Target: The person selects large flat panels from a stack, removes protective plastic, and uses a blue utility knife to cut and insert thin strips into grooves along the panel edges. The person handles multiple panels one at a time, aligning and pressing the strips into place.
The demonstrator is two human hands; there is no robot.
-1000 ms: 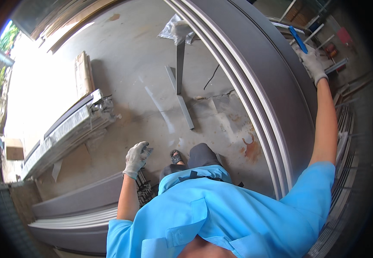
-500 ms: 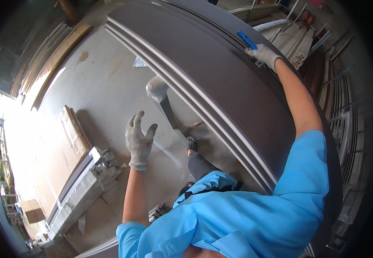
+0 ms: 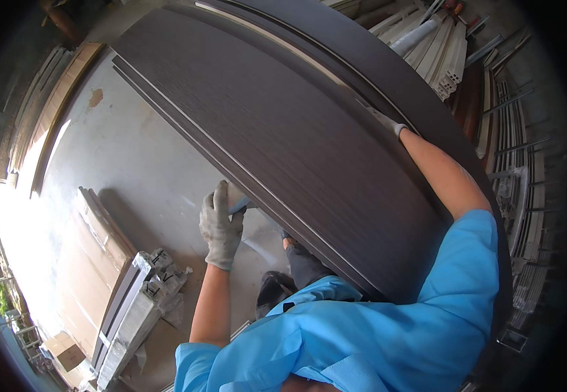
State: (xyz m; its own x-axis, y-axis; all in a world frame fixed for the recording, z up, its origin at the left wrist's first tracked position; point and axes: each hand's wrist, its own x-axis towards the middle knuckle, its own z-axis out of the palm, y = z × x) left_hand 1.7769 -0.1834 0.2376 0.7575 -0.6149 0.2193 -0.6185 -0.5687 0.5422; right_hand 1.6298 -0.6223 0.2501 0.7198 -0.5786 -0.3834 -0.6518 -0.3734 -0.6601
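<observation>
Large dark brown flat panels [image 3: 277, 150] lie stacked in front of me, running from my body to the upper left. My right hand [image 3: 384, 121], in a light grey glove, is at the far right edge of the top panel. Its fingers look stretched along that edge, partly hard to make out. My left hand [image 3: 221, 225], also gloved, is raised beside the stack's left edge, fingers up and thumb apart. It appears to hold nothing. Just behind its thumb shows part of a bluish-grey object [image 3: 238, 205], mostly hidden by the hand and panel.
Flat brown cartons [image 3: 94, 255] and plastic-wrapped long profiles [image 3: 130, 313] lie on the left. A small cardboard box [image 3: 65, 351] stands beyond them. White hollow profiles [image 3: 437, 59] are piled at the upper right. Boards [image 3: 48, 111] lean at the upper left.
The top panel's left edge now reaches farther left, and a pale strip shows along its right side. The blue tool that was in my right hand is out of sight. My left hand is nearer the stack.
</observation>
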